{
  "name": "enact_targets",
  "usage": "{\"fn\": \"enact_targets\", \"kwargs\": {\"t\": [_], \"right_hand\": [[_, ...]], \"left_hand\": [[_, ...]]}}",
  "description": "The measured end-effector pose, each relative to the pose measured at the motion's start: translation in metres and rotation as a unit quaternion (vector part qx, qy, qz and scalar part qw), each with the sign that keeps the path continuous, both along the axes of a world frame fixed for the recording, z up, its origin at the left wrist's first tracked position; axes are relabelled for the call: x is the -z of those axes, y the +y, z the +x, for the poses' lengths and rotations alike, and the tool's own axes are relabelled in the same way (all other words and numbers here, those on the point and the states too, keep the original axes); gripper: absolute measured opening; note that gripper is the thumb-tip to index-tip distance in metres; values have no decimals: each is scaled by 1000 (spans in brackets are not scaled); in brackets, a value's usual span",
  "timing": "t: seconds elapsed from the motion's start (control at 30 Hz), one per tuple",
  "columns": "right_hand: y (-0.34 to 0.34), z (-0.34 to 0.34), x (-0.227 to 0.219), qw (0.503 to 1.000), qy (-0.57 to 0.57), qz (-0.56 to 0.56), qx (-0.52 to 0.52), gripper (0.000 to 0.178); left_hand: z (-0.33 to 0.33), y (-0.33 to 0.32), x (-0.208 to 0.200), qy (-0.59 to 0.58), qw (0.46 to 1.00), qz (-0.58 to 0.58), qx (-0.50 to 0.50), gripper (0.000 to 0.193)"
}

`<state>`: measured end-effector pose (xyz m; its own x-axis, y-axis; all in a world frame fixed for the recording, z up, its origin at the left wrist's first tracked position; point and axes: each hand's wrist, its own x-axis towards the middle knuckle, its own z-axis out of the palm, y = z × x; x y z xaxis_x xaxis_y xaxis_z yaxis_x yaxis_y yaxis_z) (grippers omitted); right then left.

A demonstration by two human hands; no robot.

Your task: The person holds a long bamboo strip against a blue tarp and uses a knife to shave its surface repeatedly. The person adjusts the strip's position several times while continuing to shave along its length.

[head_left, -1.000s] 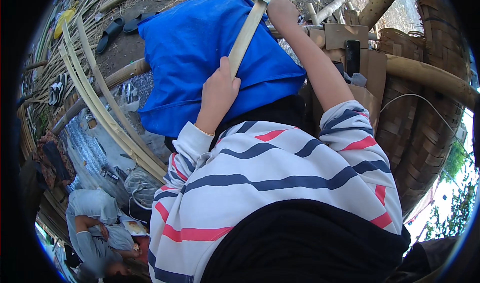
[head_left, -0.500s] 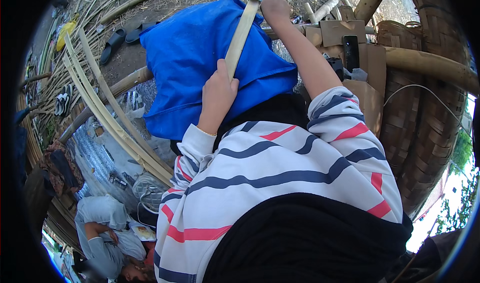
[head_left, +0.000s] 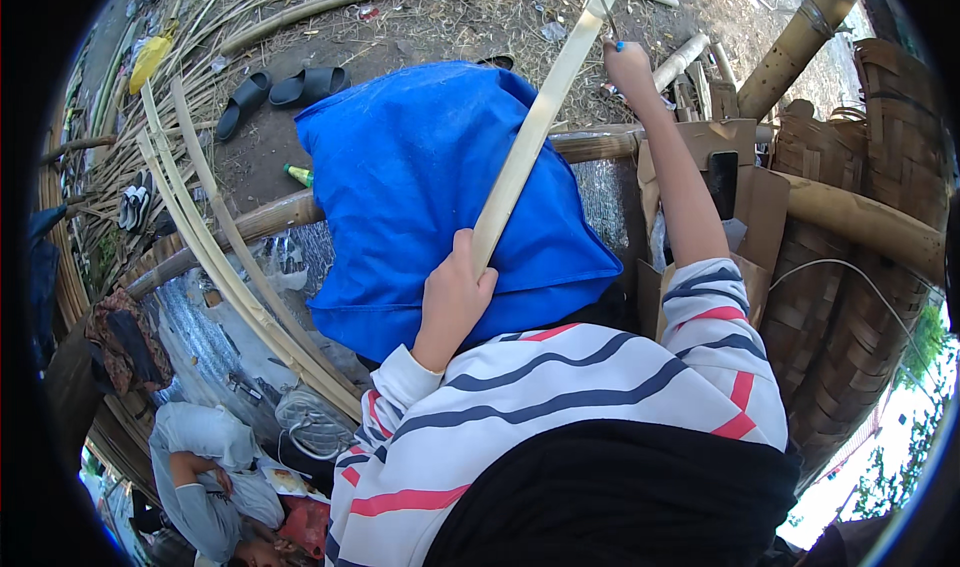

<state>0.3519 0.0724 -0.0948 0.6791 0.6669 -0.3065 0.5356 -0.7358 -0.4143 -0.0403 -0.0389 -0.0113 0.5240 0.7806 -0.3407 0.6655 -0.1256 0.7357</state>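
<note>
My left hand [head_left: 455, 302] is closed around the near end of a long pale bamboo strip [head_left: 530, 147]. From there the strip slants away to the far right, over a blue cloth [head_left: 410, 187] spread across my lap. Close to the strip's far end, my stretched-out right hand [head_left: 630, 72] is closed on the handle of a knife [head_left: 609, 15], of which a bit of blue shows. The thin blade lies against or right beside the strip; exact contact cannot be made out.
Several split bamboo strips [head_left: 215, 257] lean at my left. A person [head_left: 215, 467] is at the lower left. Beyond a bamboo rail [head_left: 270, 217] lie black sandals [head_left: 243, 105]. At right are a cardboard box [head_left: 765, 207], a phone [head_left: 722, 179] and woven bamboo panels [head_left: 815, 327].
My right hand has travelled outward along the strip with the knife, and that arm is straighter. The left hand keeps its hold. The whole view has shifted, showing more ground ahead.
</note>
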Motion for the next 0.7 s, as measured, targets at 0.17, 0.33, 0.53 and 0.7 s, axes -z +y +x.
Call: {"fn": "enact_targets", "kwargs": {"t": [0.17,0.33,0.53,0.7], "right_hand": [[-27,-40,-34,950,-128,107,-265,25],[-25,-25,-48,883,-238,126,-384,13],[23,64,-45,919,-331,45,-212,9],[7,27,-55,874,-314,12,-370,7]], "left_hand": [[-6,8,6,-57,996,-70,-4,39],[-10,13,0,-73,989,-130,-22,40],[-8,7,1,-70,992,-101,-13,38],[-4,12,-3,-53,993,-106,-10,37]]}}
